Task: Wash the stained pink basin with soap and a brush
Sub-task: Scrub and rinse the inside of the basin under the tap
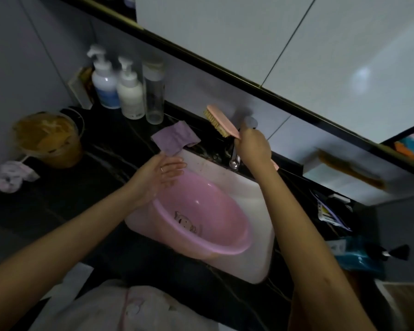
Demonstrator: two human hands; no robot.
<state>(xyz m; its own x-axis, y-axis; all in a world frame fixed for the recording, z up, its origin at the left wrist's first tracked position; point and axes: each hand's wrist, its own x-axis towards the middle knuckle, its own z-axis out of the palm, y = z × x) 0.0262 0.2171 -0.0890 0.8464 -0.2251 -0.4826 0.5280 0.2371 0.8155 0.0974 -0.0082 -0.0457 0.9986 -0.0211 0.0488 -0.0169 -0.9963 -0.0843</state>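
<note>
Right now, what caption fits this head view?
Right hand holds a pink brush by the tap; left hand touches the basin in the sink.

The basin [201,201] fills most of the sink [256,211]; you have bare white only along its right side and under the faucet [234,161]. That faucet stands just beside your right hand [252,145], which grips the brush [221,121]. Your left hand [163,175] covers the basin's far-left rim. Bottles [129,91] and a purple cloth [175,138] crowd the back-left counter [93,187]; the right-side clutter [332,216] is blurred, perhaps packaging.
</note>
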